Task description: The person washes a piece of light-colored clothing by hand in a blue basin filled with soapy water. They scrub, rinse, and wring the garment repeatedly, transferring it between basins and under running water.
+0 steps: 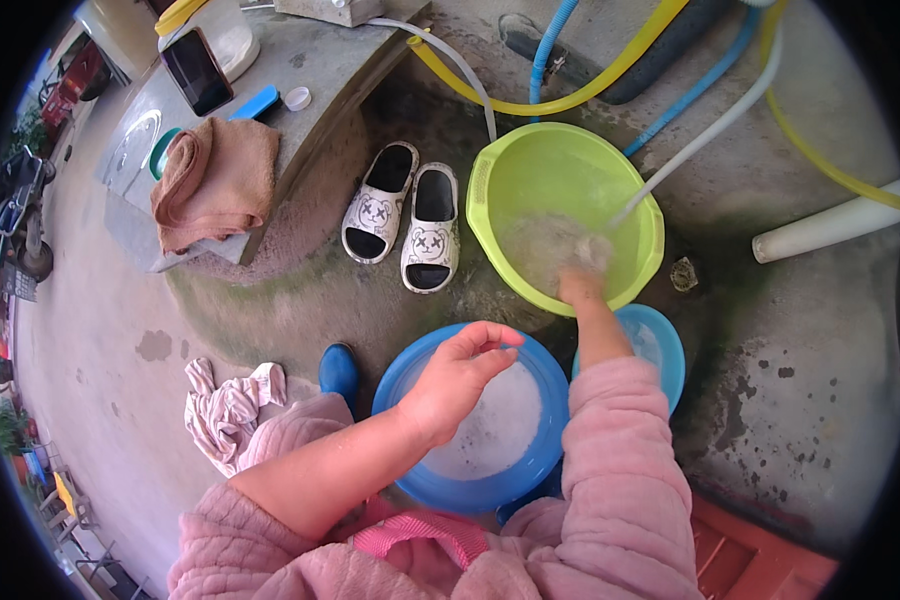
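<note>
My right hand point(581, 285) reaches down into a lime-green plastic basin point(487, 255). Its fingers are lost in a churned, blurred greyish patch of water point(544, 244), so whether they hold anything is hidden. A pale hose point(697, 142) hangs over the basin's right side, its end near that patch. Over a blue basin point(397, 375) full of white suds point(495, 427), my left hand point(457, 375) hovers with bent fingers, a gap between thumb and forefinger and nothing visible in it. Partly behind my right forearm sits a light-blue basin point(671, 352).
White printed slides point(430, 240) stand left of the green basin. A crumpled pale cloth point(232, 405) lies on the concrete floor. On the low slab rest a brown towel point(221, 180), a phone point(195, 71) and a blue brush point(255, 103). A white pipe point(825, 225) juts in from the right.
</note>
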The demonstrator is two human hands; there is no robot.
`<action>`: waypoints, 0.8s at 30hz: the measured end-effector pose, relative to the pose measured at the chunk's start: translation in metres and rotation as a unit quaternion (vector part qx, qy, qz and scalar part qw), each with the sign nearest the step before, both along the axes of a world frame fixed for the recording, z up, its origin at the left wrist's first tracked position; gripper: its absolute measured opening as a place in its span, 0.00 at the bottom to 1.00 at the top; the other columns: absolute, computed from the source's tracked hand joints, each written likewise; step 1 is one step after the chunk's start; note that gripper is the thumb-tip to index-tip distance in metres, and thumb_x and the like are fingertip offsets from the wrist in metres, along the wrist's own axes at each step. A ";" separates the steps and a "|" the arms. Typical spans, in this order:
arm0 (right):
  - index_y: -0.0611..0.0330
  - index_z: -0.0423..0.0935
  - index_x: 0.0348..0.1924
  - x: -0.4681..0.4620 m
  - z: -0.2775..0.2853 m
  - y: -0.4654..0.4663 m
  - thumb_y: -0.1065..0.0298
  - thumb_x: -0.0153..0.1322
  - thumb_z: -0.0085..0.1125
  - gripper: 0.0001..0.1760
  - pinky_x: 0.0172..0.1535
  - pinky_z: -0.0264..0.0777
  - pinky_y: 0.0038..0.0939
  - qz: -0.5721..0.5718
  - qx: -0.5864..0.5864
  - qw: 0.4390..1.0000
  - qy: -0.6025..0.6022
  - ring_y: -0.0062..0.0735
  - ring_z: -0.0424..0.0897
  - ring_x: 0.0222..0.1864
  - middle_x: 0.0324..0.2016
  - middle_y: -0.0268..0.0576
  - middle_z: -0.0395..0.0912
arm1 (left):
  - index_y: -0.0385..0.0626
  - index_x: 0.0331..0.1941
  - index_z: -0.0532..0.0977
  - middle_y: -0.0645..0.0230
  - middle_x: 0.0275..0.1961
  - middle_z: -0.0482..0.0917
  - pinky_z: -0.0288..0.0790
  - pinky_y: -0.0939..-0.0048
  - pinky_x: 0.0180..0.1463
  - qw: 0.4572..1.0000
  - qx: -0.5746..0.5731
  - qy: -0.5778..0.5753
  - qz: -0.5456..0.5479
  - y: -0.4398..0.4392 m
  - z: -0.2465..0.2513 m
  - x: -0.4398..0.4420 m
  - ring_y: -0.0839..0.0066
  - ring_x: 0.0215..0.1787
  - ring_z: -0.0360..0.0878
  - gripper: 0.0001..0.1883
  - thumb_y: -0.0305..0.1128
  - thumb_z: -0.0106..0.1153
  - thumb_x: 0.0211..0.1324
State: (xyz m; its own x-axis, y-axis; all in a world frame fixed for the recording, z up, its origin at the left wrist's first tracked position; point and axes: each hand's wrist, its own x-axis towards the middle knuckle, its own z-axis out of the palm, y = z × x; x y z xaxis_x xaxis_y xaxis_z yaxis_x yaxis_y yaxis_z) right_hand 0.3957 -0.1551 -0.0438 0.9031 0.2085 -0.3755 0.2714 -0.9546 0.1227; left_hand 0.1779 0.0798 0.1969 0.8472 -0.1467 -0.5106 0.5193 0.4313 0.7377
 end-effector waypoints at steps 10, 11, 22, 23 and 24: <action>0.60 0.76 0.39 -0.002 0.204 -0.033 0.72 0.56 0.60 0.17 0.41 0.72 0.32 -0.161 0.421 0.879 -0.154 0.38 0.81 0.36 0.33 0.49 0.81 | 0.50 0.41 0.76 0.77 0.39 0.76 0.62 0.76 0.50 0.998 0.021 -0.053 -0.010 -0.012 0.014 -0.006 0.84 0.44 0.69 0.08 0.32 0.55 0.58; 0.62 0.75 0.35 -0.003 0.227 -0.035 0.77 0.57 0.55 0.12 0.37 0.71 0.29 -0.144 0.531 0.819 -0.163 0.29 0.78 0.31 0.28 0.42 0.79 | 0.50 0.41 0.76 0.77 0.39 0.76 0.62 0.76 0.50 0.998 0.023 -0.058 -0.006 -0.013 0.017 -0.008 0.84 0.44 0.69 0.08 0.32 0.55 0.58; 0.60 0.74 0.34 -0.052 0.375 -0.012 0.85 0.58 0.46 0.14 0.35 0.66 0.20 -0.078 0.576 0.771 -0.258 0.18 0.71 0.30 0.28 0.31 0.73 | 0.51 0.40 0.75 0.76 0.43 0.76 0.62 0.71 0.53 0.996 0.061 -0.069 0.015 -0.003 0.019 -0.016 0.81 0.48 0.68 0.07 0.33 0.53 0.58; 0.59 0.74 0.35 -0.052 0.370 -0.014 0.86 0.58 0.45 0.15 0.36 0.65 0.20 -0.070 0.560 0.783 -0.260 0.18 0.71 0.31 0.28 0.31 0.73 | 0.51 0.40 0.75 0.76 0.43 0.76 0.62 0.72 0.52 0.995 0.064 -0.077 0.017 -0.001 0.020 -0.018 0.81 0.48 0.68 0.07 0.33 0.53 0.58; 0.59 0.75 0.33 -0.052 0.359 -0.023 0.86 0.58 0.45 0.16 0.35 0.65 0.20 -0.054 0.531 0.792 -0.297 0.18 0.71 0.31 0.28 0.30 0.73 | 0.51 0.40 0.75 0.76 0.42 0.76 0.62 0.72 0.52 0.994 0.065 -0.083 0.014 -0.001 0.020 -0.020 0.81 0.47 0.68 0.07 0.33 0.53 0.58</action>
